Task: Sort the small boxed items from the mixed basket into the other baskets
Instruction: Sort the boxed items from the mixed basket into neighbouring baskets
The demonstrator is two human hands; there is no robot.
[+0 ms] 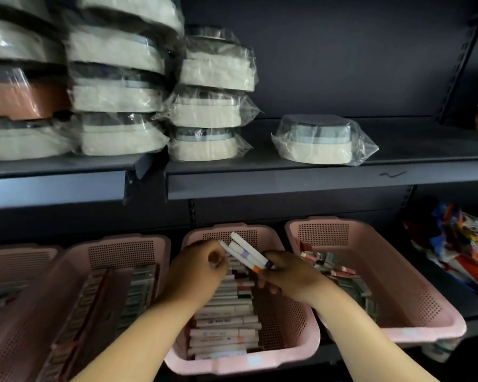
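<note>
Three pink perforated baskets stand side by side on the lower shelf. The middle basket (295,312) holds a neat row of slim boxes (226,321). Above it my right hand (293,277) grips a few slim white boxes (246,250) with purple and orange ends, fanned up to the left. My left hand (196,271) hovers at their upper ends with curled fingers pinching one box's tip. The left basket (75,271) holds rows of boxes standing on edge. The right basket (414,304) holds a loose jumble of small boxes (340,274).
A further pink basket (14,260) shows at the far left. The upper shelf (287,180) carries stacks of plastic-wrapped round containers (122,86), with one lone container (320,139) on the right. Colourful packets (461,244) lie on the lower shelf's far right.
</note>
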